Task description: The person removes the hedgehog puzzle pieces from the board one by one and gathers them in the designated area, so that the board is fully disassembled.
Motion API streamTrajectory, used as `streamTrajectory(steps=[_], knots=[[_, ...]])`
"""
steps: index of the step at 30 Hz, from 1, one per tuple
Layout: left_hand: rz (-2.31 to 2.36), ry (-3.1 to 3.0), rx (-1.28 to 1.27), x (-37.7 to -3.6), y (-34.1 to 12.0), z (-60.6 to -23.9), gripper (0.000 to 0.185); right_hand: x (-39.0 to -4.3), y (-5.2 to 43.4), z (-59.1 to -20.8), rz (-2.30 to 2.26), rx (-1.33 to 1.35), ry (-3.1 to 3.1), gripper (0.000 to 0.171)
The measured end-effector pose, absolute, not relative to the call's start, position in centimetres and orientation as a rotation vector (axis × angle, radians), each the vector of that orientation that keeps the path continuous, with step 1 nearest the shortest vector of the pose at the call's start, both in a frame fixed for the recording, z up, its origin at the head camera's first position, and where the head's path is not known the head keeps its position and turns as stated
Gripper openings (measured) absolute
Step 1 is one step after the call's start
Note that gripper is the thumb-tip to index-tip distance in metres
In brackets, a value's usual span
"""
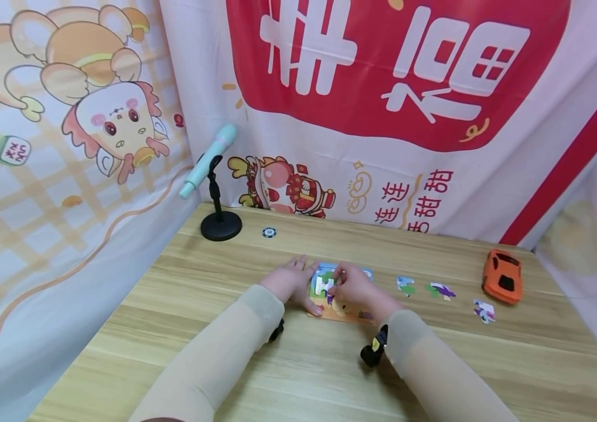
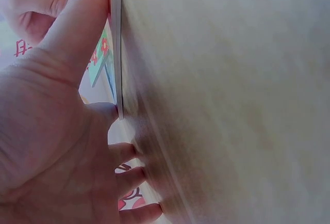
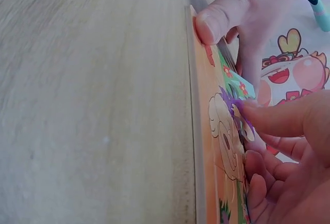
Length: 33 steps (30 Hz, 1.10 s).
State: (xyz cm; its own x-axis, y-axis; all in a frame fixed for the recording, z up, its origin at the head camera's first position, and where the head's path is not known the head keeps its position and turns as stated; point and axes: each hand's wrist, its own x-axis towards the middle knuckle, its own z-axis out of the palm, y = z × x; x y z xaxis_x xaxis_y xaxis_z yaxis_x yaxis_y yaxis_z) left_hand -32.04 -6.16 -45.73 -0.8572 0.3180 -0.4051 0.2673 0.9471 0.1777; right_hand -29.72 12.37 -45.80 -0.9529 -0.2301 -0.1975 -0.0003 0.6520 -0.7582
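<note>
A jigsaw puzzle board [image 1: 332, 313] with an orange and green picture lies on the wooden table. My left hand [image 1: 287, 283] rests at its left side, fingers spread and mostly straight, the thumb [image 3: 209, 27] pressing on a corner of the board. My right hand [image 1: 355, 288] is over the board's middle, pinching a puzzle piece [image 3: 238, 111] with purple on it between thumb and fingers, low at the picture's surface. A pale gap [image 1: 323, 285] shows in the picture between the hands. The fingers partly hide the piece.
Three loose puzzle pieces lie right of the board: a blue-green one [image 1: 405, 285], a purple one [image 1: 440, 291] and another [image 1: 484, 311]. Beyond them is an orange toy car [image 1: 502, 276]. A mint microphone [image 1: 208, 161] on a black stand [image 1: 221, 226] and a round chip [image 1: 269, 232] are at back left.
</note>
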Motion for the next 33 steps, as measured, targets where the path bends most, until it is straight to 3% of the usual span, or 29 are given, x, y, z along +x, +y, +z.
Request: streamTrajectory(steps=[7,33], knots=[[0.146,2.647,0.416,-33.0,-6.0,-46.8,0.143,-30.1,12.5,-46.2,-1.211,-0.177,2.629,0.017],[0.117,2.643,0.413,-33.2,-5.9,-46.8,0.145,-31.1,12.2,-46.1,-1.242,-0.001,2.579,0.007]])
